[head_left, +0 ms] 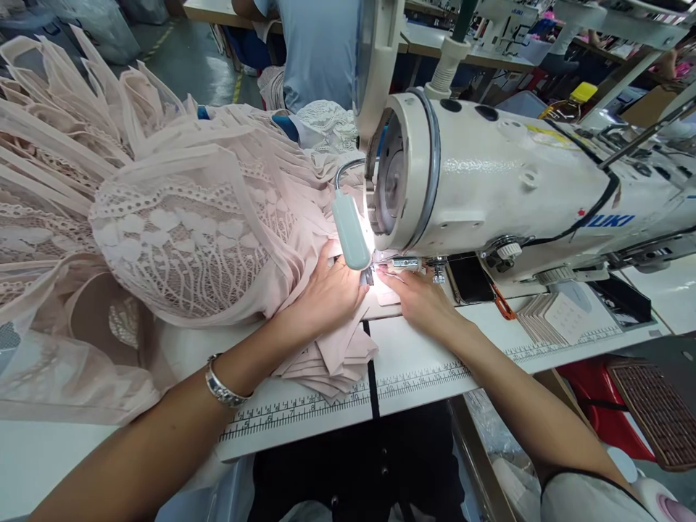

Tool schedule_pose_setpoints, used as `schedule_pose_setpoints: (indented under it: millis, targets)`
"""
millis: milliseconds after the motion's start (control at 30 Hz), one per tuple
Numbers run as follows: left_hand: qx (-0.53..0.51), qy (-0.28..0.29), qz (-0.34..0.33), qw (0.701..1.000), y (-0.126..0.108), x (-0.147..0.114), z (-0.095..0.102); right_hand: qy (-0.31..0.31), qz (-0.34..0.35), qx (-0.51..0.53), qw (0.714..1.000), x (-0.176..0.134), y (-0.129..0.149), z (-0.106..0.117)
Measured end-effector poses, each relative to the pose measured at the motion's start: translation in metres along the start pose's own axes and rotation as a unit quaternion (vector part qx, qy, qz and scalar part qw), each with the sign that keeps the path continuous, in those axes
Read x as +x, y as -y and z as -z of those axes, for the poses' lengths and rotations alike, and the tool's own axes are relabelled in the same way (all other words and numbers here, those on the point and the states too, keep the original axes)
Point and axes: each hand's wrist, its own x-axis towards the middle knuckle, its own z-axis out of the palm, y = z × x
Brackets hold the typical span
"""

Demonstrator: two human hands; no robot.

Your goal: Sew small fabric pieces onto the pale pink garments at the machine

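Under the head of a white sewing machine (473, 174), both my hands work close to the lit needle area. My left hand (334, 293) lies palm down with fingers apart on pale pink fabric (342, 351), left of the presser foot (370, 275). A small green lamp (351, 230) hides some of its fingertips. My right hand (424, 301) is on the other side of the foot, its fingers closed on the edge of the pink fabric. Folded layers of that cloth hang toward the table's front edge. A large pile of pink lace bras (185, 239) lies left of my hands.
A printed ruler strip (424, 380) runs along the table's front edge. Right of my hand lie a dark phone-like object (470, 279), orange-handled snips (504, 303) and a stack of beige cards (554, 317). A person in a blue shirt (320, 54) sits ahead.
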Motion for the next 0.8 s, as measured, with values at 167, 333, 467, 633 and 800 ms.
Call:
schedule_pose_setpoints:
  millis: [167,333,467,633,800]
  targets:
    - [-0.011,-0.003,0.0,1.0,-0.0007,-0.0005,-0.0003,0.034,-0.015,-0.007,0.999,0.0008,0.0027,0.003]
    - [-0.011,-0.002,-0.006,1.0,-0.0012,-0.0011,0.0013,0.037,-0.016,-0.015,0.999,0.0013,0.0026,0.0025]
    - [-0.011,0.003,-0.003,1.0,-0.0027,-0.0007,0.004,0.027,-0.014,-0.019,0.999,0.0015,0.0016,0.0008]
    - [-0.005,0.037,0.018,0.999,-0.0042,0.0003,0.0064,0.046,-0.022,-0.024,0.998,0.0027,0.0035,0.0032]
    - [0.005,0.057,0.019,0.998,-0.004,0.0002,0.0066,0.076,-0.036,-0.034,0.996,0.0036,0.0062,0.0062]
